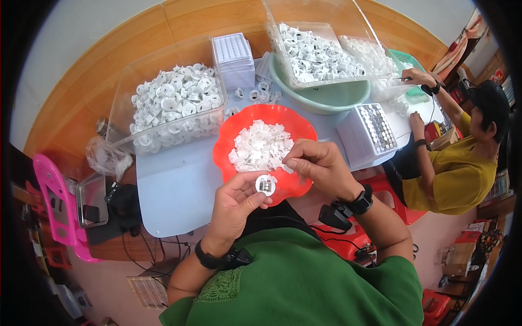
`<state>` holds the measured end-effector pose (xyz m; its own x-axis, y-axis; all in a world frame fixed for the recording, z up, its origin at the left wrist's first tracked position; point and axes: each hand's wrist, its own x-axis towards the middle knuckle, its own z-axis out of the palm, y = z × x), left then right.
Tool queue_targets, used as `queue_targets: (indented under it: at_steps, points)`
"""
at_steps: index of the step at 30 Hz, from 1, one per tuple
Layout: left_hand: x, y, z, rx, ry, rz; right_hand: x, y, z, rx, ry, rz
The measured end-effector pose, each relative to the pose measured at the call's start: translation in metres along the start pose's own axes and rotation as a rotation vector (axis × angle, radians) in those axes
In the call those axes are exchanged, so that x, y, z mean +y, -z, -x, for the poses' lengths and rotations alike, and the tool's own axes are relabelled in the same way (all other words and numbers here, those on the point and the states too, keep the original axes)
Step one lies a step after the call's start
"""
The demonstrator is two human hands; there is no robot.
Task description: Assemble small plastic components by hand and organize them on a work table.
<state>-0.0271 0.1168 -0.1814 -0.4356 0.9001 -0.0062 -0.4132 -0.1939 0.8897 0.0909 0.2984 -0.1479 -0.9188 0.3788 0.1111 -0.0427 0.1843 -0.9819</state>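
Observation:
My left hand grips a small round white plastic part between thumb and fingers, its face with a dark and metallic insert turned up. Just beyond it lies a red scalloped bowl heaped with small flat white plastic pieces. My right hand is over the bowl's right side, thumb and forefinger pinched together at the edge of the heap. Whatever sits between those fingertips is too small to make out.
A clear bin of white round parts stands at left, beside stacked white trays. Another clear bin rests on a green basin. White trays holding metallic cylinders are at right, near a co-worker in yellow.

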Motion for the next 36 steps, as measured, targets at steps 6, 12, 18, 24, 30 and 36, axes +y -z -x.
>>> queue_targets:
  at_steps: [6,12,18,24,30,36]
  points:
    - [-0.003,0.000,-0.001,0.003,0.011,-0.009,-0.013,-0.005,0.005,0.024,-0.079,-0.124]
    - [-0.003,0.000,-0.002,0.000,0.015,-0.003,-0.003,-0.002,0.005,-0.047,0.057,-0.091]
    - [-0.004,0.002,-0.002,0.007,0.016,0.006,-0.006,-0.005,0.003,-0.020,-0.034,-0.133]
    - [-0.005,0.002,-0.001,0.010,0.019,0.007,-0.012,-0.009,0.001,-0.006,-0.184,-0.127]
    - [-0.005,0.002,0.000,0.011,0.010,0.011,-0.010,-0.009,-0.009,0.109,0.230,0.268]
    - [-0.005,0.004,0.001,0.000,-0.005,0.021,-0.018,-0.013,-0.004,0.033,-0.044,-0.148]
